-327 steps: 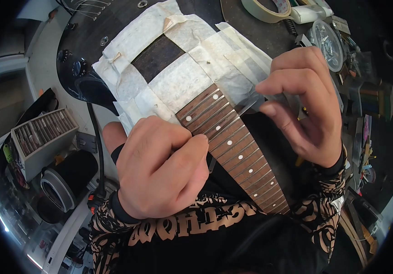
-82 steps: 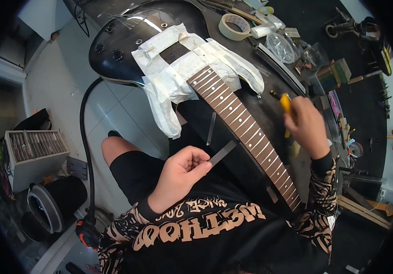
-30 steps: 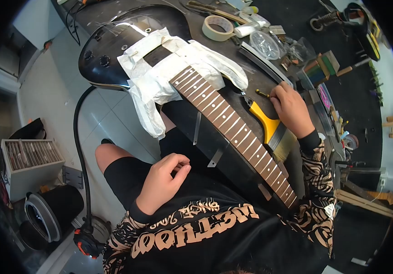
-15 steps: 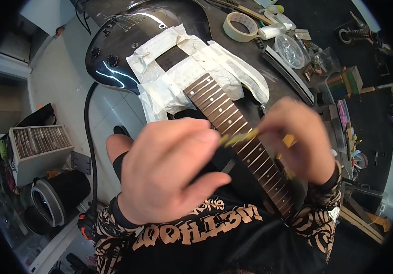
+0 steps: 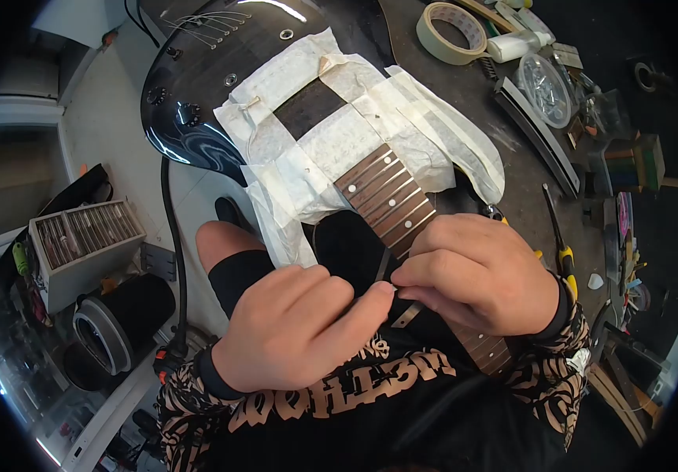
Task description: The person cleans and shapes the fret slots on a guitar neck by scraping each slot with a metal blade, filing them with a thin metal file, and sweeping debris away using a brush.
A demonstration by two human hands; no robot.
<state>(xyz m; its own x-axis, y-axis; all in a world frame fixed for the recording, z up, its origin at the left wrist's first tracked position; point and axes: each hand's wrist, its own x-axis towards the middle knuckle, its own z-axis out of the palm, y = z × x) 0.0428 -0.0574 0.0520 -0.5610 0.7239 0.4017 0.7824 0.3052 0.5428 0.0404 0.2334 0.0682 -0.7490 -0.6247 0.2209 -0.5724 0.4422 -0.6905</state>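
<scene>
A dark electric guitar [image 5: 268, 59] lies with pale masking tape [image 5: 347, 130] around its pickup opening and upper body. Its brown fretboard [image 5: 390, 200] runs down under my right hand [image 5: 484, 275], whose thumb and fingers are pinched together. My left hand [image 5: 288, 322] is also closed, its thumb and index fingertip almost touching the right fingertips. Something tiny shows at the fingertips, too small to name. Just below them is a thin metal strip [image 5: 408, 315] with a small hole; whether a hand holds it, I cannot tell.
On the bench at right are a tape roll [image 5: 450, 33], a white bottle [image 5: 516, 46], a long dark metal bar [image 5: 539, 138], a yellow-handled tool [image 5: 565, 263] and a clear round container [image 5: 545, 90]. A slotted box [image 5: 87, 244] and a black cylinder [image 5: 126, 318] stand at left.
My hands have come closer together and the right has moved lower. The blurred yellow piece between them is out of sight. The whole view has shifted, with the guitar appearing larger.
</scene>
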